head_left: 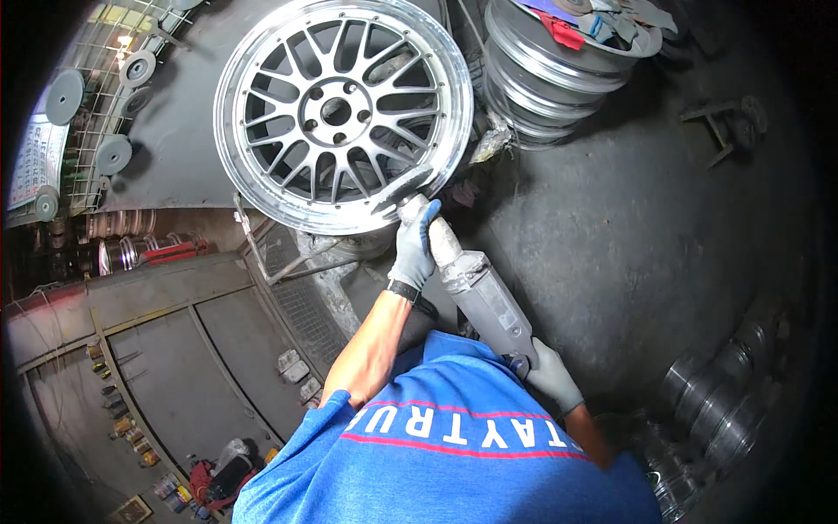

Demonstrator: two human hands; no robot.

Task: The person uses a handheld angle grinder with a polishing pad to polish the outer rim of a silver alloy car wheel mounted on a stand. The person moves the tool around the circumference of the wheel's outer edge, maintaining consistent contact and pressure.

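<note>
A multi-spoke alloy wheel (pixel 321 140) with a shiny outer lip faces me on a stand. I hold a dusty grey angle polisher (pixel 491 301) in both gloved hands. My left hand (pixel 414 246) is wrapped round its front end, close behind the head. The fingers of my right hand (pixel 552 375) are closed round the rear handle, partly hidden behind it. The dark disc (pixel 401 189) sits tilted over the wheel's lower right lip; whether it touches the metal I cannot tell.
Stacked wheel rims (pixel 550 87) carry cloths and pads at the upper right. A wire rack (pixel 87 113) with round discs stands at the left. A metal frame (pixel 297 262) is below the wheel. More dark rims (pixel 716 397) lie at the lower right.
</note>
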